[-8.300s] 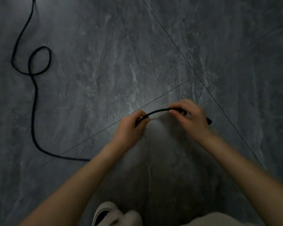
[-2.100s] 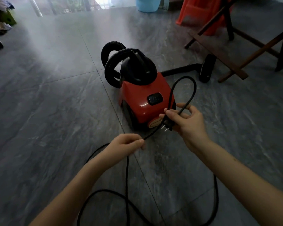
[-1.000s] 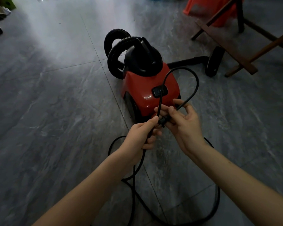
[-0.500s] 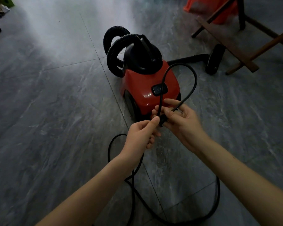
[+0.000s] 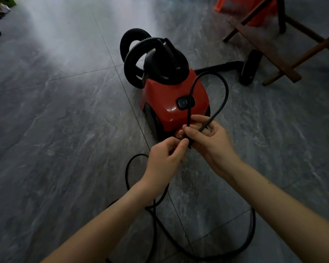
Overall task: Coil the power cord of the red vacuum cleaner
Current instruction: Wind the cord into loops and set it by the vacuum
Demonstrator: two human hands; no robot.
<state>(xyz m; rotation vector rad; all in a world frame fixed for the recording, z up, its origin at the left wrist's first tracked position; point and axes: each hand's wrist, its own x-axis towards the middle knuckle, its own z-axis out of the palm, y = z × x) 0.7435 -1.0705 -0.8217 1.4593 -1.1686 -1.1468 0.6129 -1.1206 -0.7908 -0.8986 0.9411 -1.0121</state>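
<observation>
Tiled floor (image 5: 65, 130) — left hand (image 5: 163, 160), right hand (image 5: 211, 143) pinch cord (image 5: 226, 95), seemingly.

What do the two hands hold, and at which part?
Both hold the black power cord. The right hand grips the base of one raised loop, where its strands meet; the left hand pinches the cord just beside it.

No text, brand or number I can read from here. The black switch panel (image 5: 186, 102) on the sloped top of the red vacuum cleaner (image 5: 165, 103) shows a faint mark, too dark and blurred to make out.
</observation>
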